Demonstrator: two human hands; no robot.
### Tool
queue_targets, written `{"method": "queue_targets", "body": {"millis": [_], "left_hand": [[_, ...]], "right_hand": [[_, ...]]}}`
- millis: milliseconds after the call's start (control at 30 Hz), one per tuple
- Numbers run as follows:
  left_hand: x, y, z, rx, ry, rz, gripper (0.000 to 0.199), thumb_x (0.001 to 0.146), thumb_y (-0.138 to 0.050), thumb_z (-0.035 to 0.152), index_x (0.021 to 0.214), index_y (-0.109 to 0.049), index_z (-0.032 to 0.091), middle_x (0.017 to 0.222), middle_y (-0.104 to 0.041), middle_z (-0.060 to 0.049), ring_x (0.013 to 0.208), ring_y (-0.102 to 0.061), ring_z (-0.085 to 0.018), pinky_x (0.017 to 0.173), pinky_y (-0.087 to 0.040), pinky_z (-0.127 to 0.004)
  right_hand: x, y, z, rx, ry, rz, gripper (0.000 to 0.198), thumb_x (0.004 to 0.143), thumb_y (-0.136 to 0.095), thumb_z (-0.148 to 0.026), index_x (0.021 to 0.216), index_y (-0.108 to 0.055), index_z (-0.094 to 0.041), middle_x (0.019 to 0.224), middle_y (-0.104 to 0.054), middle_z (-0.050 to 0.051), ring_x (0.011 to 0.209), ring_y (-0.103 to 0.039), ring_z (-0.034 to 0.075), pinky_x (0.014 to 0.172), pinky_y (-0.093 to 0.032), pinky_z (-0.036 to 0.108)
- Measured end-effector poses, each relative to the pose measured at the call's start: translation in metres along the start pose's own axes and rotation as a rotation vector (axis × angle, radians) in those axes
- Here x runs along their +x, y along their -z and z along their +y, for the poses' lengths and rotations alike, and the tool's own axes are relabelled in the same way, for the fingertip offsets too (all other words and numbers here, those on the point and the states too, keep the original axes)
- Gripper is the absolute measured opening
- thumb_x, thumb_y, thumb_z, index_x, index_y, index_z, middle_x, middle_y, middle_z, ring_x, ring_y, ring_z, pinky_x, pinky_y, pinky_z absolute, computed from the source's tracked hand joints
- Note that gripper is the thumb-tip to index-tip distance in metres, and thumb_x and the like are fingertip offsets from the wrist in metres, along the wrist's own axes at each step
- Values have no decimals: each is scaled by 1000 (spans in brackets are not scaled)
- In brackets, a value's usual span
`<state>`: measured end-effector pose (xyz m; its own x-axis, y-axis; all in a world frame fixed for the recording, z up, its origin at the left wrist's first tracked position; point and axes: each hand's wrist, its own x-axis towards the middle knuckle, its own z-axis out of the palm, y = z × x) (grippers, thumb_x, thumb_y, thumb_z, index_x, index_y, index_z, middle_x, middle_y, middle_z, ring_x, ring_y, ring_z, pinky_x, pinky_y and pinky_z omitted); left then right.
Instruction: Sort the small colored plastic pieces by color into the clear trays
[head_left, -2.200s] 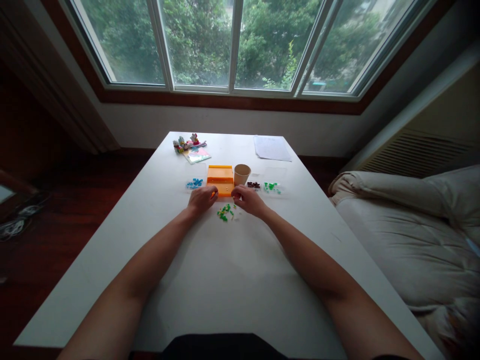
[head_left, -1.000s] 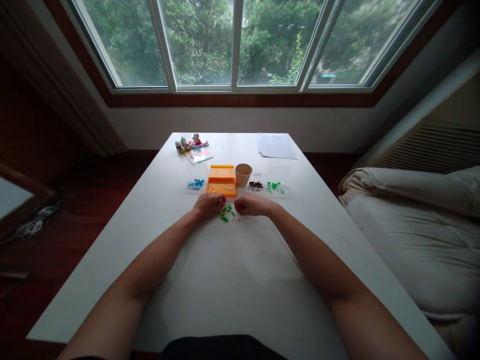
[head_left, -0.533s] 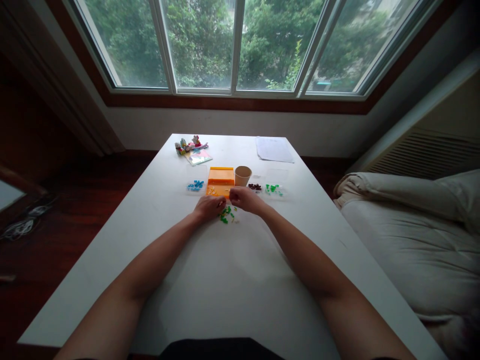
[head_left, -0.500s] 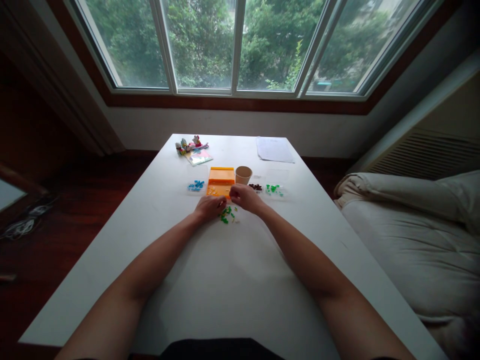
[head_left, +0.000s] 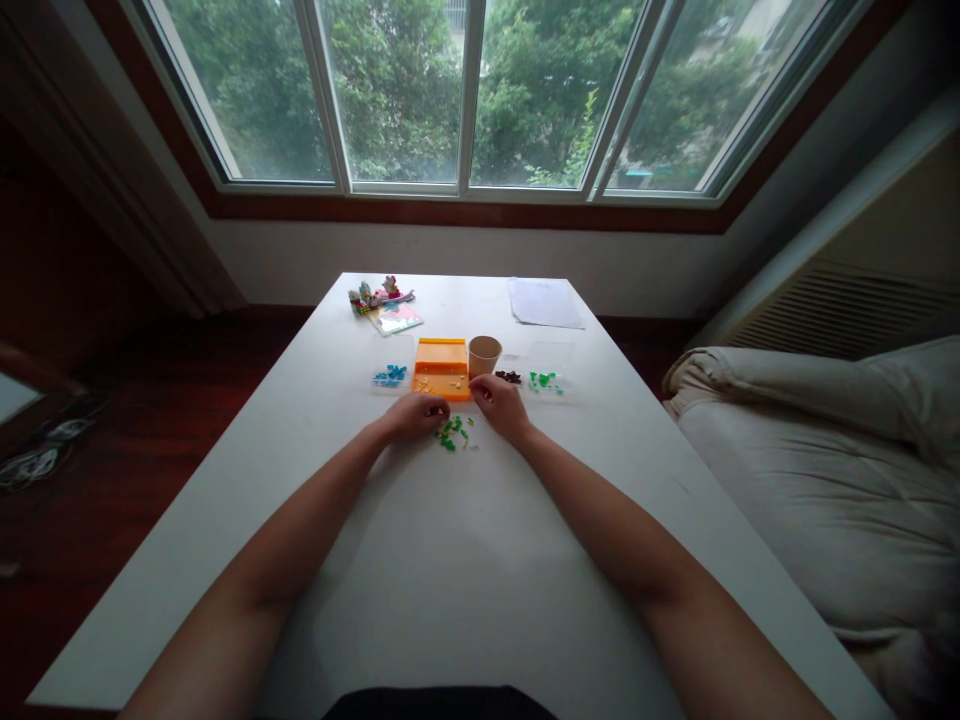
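My left hand (head_left: 416,416) rests low over the white table with its fingers curled together, at the left edge of a loose pile of small green and yellow pieces (head_left: 452,433). Anything between its fingertips is too small to make out. My right hand (head_left: 501,404) is closed, fingers bent inward, beside the front right corner of an open orange box (head_left: 442,352). Whatever it may hold is hidden. Small yellowish pieces (head_left: 424,386) lie in the front part of that box. Just behind my right hand stands a brown paper cup (head_left: 485,352).
Left of the box is a clear case with blue pieces (head_left: 391,376). To the right are dark brown pieces (head_left: 508,377) and bright green pieces (head_left: 545,382) in clear cases. Small figurines (head_left: 375,294), a colourful packet (head_left: 396,319) and paper sheets (head_left: 546,303) lie farther back.
My right hand has drawn back from over the orange box, moving right and slightly toward me. My left hand has shifted slightly left. The view has moved a little.
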<state>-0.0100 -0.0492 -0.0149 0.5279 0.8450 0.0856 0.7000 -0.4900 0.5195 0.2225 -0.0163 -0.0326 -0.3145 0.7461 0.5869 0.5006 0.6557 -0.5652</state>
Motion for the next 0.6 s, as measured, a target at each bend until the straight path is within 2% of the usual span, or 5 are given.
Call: {"method": "queue_targets", "body": {"millis": [100,200,600], "left_hand": [[-2,9,-3,-95,-43,-125,23,83,-56,28,95,-73,19,80,-68,-1,69,-56,-12,63,-38,-21],[-5,15,-5,-143,-69,-186,23,81,-58,27,96,-73,17,78,-66,0,69,-55,-12,62,-38,-20],[-7,17,2,-126,-122,-182,19,83,-61,31,91,-71,18,78,-64,0,67,-53,-11,61,-37,-21]], "right_hand": [[-3,0,0,19,-26,-4,13,87,-55,-17,93,-67,-19,85,-69,3,70,-58,15,68,-44,26],[-3,-3,-3,15,-5,-32,13,86,-56,-17,91,-67,-19,83,-68,2,69,-57,14,67,-43,25],[-4,-1,1,21,-27,-41,13,85,-55,-19,91,-67,-20,77,-66,1,65,-56,13,64,-42,24]]}}
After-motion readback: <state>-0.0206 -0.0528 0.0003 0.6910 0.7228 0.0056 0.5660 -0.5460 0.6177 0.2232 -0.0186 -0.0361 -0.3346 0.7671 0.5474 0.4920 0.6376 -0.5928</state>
